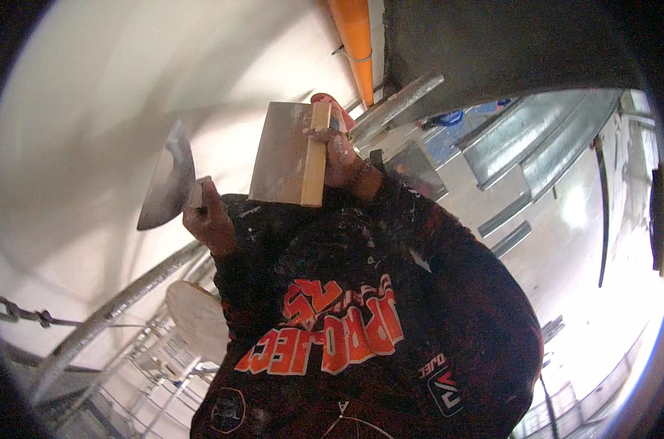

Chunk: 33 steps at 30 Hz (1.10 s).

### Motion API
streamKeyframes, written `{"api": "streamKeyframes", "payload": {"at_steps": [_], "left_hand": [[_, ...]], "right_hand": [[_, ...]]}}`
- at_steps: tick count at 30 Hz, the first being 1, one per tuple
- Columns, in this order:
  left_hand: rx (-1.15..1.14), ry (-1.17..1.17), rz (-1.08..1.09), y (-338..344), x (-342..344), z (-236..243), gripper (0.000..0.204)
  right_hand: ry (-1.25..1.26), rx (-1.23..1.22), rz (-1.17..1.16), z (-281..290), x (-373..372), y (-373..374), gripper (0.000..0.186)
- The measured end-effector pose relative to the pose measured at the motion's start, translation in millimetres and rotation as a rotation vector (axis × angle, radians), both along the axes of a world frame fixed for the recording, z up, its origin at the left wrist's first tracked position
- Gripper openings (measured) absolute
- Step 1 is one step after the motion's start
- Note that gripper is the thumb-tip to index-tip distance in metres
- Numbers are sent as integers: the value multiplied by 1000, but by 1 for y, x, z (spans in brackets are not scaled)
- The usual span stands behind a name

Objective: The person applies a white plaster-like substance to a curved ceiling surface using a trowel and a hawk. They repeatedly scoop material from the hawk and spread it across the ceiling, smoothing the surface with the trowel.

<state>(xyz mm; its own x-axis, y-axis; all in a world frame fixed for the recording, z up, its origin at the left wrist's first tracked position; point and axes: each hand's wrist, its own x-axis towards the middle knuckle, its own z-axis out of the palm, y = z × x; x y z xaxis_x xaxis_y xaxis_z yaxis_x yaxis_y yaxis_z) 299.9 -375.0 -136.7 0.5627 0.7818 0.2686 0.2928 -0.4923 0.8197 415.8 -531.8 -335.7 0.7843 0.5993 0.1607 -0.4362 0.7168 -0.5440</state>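
Note:
My left hand is closed round the handle of a putty knife. Its broad metal blade points up and left, in front of a pale wall. In the middle, my right hand grips a wide drywall knife by the light strip along its back edge. That flat, nearly square blade is held upright to the left of my fingers, apart from the other knife. White smears mark both hands. A red object shows partly behind the right hand; its kind is hidden.
An orange pipe runs down from the top beside a dark panel. Metal tubes and a curved rail stand close by, with a chain at the far left. Sheet-metal channels lie at the right.

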Motion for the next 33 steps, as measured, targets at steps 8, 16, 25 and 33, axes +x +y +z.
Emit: {"api": "streamKeyframes", "payload": {"at_steps": [8, 16, 25, 33], "left_hand": [[25, 43, -1, -3, -7, -9, 28], [18, -29, 72, 2, -10, -12, 26], [71, -155, -37, 27, -18, -43, 32], [-30, -279, 7, 21, -16, -40, 42]], "right_hand": [[306, -145, 274, 40, 9, -14, 42], [198, -116, 176, 33, 7, -7, 36], [224, 55, 43, 9, 22, 16, 64], [-14, -139, -342, -70, -3, 50, 51]]}}
